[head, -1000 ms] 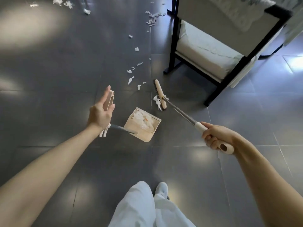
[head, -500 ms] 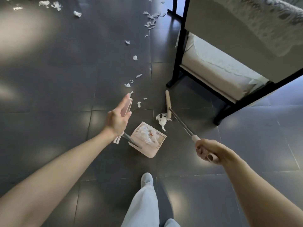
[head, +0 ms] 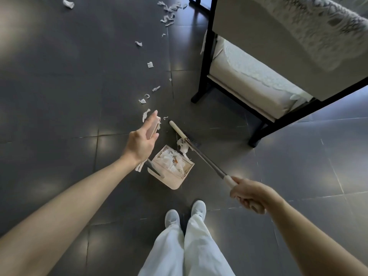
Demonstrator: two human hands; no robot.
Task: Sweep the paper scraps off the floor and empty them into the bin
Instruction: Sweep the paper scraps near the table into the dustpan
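Note:
A beige dustpan [head: 175, 181] stands on the dark tiled floor, filled with white paper scraps [head: 170, 160]. My left hand [head: 142, 139] holds the top of the dustpan's long handle, with the fingers stretched along it. My right hand [head: 249, 194] grips the beige end of the broom. The broom head [head: 180, 132] rests on the floor just beyond the pan, with a white scrap [head: 184, 146] caught against it at the pan's mouth. More scraps trail away across the floor: one [head: 146, 115] by my left fingertips, others [head: 150, 64] farther off, and a cluster [head: 168, 16] near the top.
A black-framed chair [head: 207, 62] with pale cushions stands at the right, its leg close to the broom head. My two feet in white shoes [head: 186, 213] are just behind the dustpan. A stray scrap [head: 68, 4] lies at the far left.
I have stepped forward, so both feet now stand together behind the pan. The broom head has swung round and pulled the scrap closer to the dustpan's mouth. Both hands keep their grips.

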